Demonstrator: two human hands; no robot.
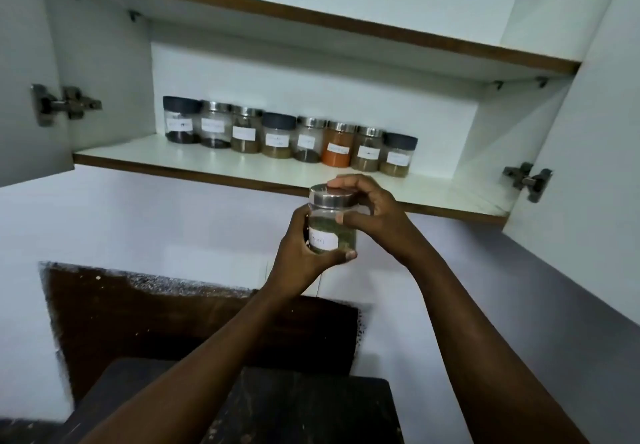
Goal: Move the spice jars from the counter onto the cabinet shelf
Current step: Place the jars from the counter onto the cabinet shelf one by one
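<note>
I hold a clear spice jar (330, 225) with a steel lid, a white label and greenish contents, just below the front edge of the cabinet shelf (207, 163). My left hand (304, 253) wraps the jar's body from the left and underneath. My right hand (370, 211) grips its lid and upper side from the right. Along the back of the shelf stands a row of several labelled spice jars (287, 135), some with dark lids, some with steel lids, one filled with orange powder (337, 147).
Both cabinet doors stand open, with hinges at the left (65, 104) and right (528, 180). An upper shelf (311, 17) runs above. The shelf's right part (460, 190) beside the row holds nothing. A dark counter (277, 409) lies below.
</note>
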